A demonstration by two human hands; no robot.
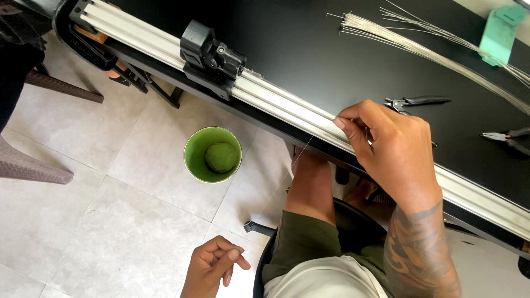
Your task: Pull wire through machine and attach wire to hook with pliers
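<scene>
A matte black tabletop [309, 49] runs diagonally across the view, edged along its near side by a long silver aluminium rail [276, 102] with a black plastic clamp block [210, 55] fixed on it. On the table lie a fanned bundle of thin silvery wires [419, 47], a pale green plastic holder [499, 27] sitting over the far part of that bundle, a pair of black-handled pliers [417, 101] just beyond the knuckles, and a second pair of dark-handled pliers [508, 136] near the right edge. Below the table is a floor of large pale grey tiles [110, 221], with a round green cup [212, 154] standing on it beside the person's bare knee, and a brown woven chair [33, 165] at the left. The person sits on a black chair [353, 215], in olive green shorts [309, 243]. The right hand [386, 143] rests on the rail, fingers curled in and thumb and forefinger pinched shut on a single fine silvery wire [302, 152], which trails from the pinch down past the table's edge toward the knee. The left hand [215, 262] hangs low over the floor, well apart from the right, loosely curled with the fingers folded in; whether it holds anything cannot be told.
</scene>
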